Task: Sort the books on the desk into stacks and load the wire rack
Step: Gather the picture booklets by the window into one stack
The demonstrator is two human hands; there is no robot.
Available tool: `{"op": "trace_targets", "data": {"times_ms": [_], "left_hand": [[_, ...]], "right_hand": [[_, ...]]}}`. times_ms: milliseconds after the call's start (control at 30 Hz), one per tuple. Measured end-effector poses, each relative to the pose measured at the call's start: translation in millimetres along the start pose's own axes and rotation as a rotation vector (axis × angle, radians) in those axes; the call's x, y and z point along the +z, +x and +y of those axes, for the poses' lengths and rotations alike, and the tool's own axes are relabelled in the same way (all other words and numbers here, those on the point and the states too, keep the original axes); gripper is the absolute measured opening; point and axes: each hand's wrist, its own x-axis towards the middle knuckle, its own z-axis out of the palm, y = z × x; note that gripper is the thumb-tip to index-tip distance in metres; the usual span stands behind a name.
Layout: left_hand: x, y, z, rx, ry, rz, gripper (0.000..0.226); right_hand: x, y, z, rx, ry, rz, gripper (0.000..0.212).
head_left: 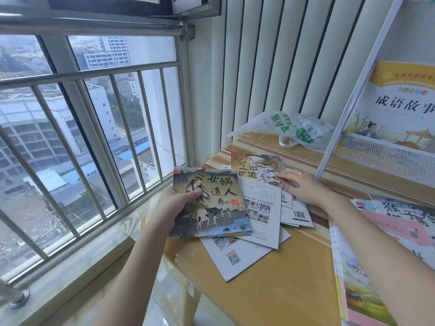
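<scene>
my left hand (173, 205) grips the dark illustrated picture book (209, 202) by its left edge, thumb curled over the cover, above the near-left corner of the yellow wooden desk (282, 278). my right hand (299, 185) rests with relaxed fingers on scattered white-backed thin books (263, 208). white wire mesh rack (386, 147) at right holds one yellow-topped storybook (397, 102).

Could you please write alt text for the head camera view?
The left hand grips a dark picture book over scattered books on a desk by a window, while the right hand rests on another book; a wire rack stands right.
</scene>
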Motion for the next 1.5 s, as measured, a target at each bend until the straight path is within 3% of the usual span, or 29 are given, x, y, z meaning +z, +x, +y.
{"op": "trace_targets", "data": {"times_ms": [133,267,367,467,500,567,667,800,867,900,933,1033,1067,1133,1200,1300,1433,1500], "left_hand": [[0.1,-0.8,-1.9,0.022,-0.017,0.079,0.050],[-0.2,-3.2,-4.1,0.041,-0.018,0.067,0.054],[-0.6,-5.7,-4.3,0.062,-0.055,0.061,0.061],[-4.7,-6.1,-11.0,0.204,-0.073,0.007,0.088],[-6.1,-4.5,-14.9,0.248,-0.095,-0.023,0.088],[-7.0,-9.4,-17.2,0.310,-0.108,-0.058,0.068],[-3.2,-11.9,-13.8,0.275,-0.049,0.008,0.029],[-3.1,-16.2,-6.8,0.172,-0.247,-0.081,0.051],[-4.9,-16.3,-7.7,0.168,-0.174,-0.112,0.033],[-5.9,-13.7,-9.1,0.178,-0.129,-0.091,0.016],[-6.4,-10.8,-10.8,0.172,-0.082,-0.060,0.017],[-8.0,-4.6,-12.1,0.120,-0.051,-0.045,0.037],[-8.3,-3.3,-12.1,0.114,-0.075,-0.021,0.036],[-10.1,1.4,-14.2,0.109,-0.147,0.047,0.039],[-12.7,10.0,-17.8,0.099,-0.200,0.090,0.049],[-15.2,14.4,-19.8,0.079,-0.138,0.186,0.055],[-23.9,14.1,-17.9,0.030,-0.174,0.280,0.015],[-29.2,14.6,-19.2,-0.024,-0.224,0.308,0.018]], "right_hand": [[-3.7,-3.5,-5.9,-0.011,-0.053,0.041,0.048],[2.9,-9.4,-15.9,-0.046,-0.409,0.154,0.038],[0.8,-15.8,-25.0,-0.041,-0.529,0.246,0.036],[-17.9,-19.9,-40.7,-0.081,-0.351,0.585,0.015],[-23.0,-22.5,-50.1,-0.159,-0.281,0.723,0.007],[-26.3,-29.8,-83.3,-0.337,-0.246,0.831,0.022],[-5.3,-42.3,-151.5,-0.514,-0.184,0.751,0.024],[38.4,-56.2,-228.3,-0.486,-0.136,0.472,0.017],[46.0,-60.1,-245.8,-0.422,-0.021,0.288,0.025],[45.1,-61.1,-246.0,-0.415,0.059,0.233,0.028],[41.6,-61.8,-241.3,-0.405,0.165,0.189,0.032],[22.4,-60.9,-199.4,-0.250,0.469,0.166,0.047],[16.6,-59.5,-178.5,-0.165,0.423,0.130,0.060],[14.2,-61.7,-138.4,-0.036,0.067,-0.124,0.098],[22.8,-68.7,-113.7,-0.056,-0.127,-0.298,0.117],[28.9,-81.5,-110.7,-0.072,-0.071,-0.255,0.113],[24.8,-98.4,-123.5,-0.151,-0.171,-0.128,0.079],[29.0,-107.0,-126.8,-0.302,-0.299,0.177,0.053]]}}
